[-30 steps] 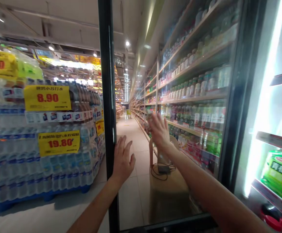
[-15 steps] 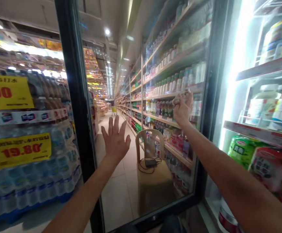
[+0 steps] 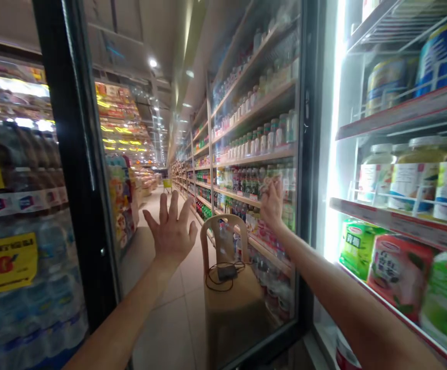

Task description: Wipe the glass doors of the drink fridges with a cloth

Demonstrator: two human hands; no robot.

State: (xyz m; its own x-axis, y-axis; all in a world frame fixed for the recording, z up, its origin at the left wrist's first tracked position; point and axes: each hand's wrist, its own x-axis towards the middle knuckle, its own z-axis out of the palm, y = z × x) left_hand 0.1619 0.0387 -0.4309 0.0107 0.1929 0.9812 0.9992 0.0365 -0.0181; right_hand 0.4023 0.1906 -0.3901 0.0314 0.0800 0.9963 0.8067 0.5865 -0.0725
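A glass fridge door [image 3: 75, 169] with a dark frame stands open in front of me. My left hand [image 3: 171, 236] is spread with its fingers apart at the glass, palm forward; whether it touches cannot be told. On the door's right part, my right hand [image 3: 273, 210] presses a crumpled, pale cloth [image 3: 268, 184] to the glass. Its fingers are bent over the cloth, which they partly hide. Through the pane appears a beige plastic chair [image 3: 233, 303] with a black box [image 3: 227, 272] and coiled cable on its seat.
Right of the door, lit fridge shelves [image 3: 401, 221] hold tea bottles [image 3: 416, 174], cans and green and red packs [image 3: 398, 275]. Stacked water bottles [image 3: 50, 288] with a yellow price sign [image 3: 7, 264] are at left. Behind the glass, long drink shelves [image 3: 254, 154] line a tiled aisle.
My view has turned a little to the right, showing more of the fridge shelves. My right hand with the cloth has moved down the glass. My left hand stays spread.
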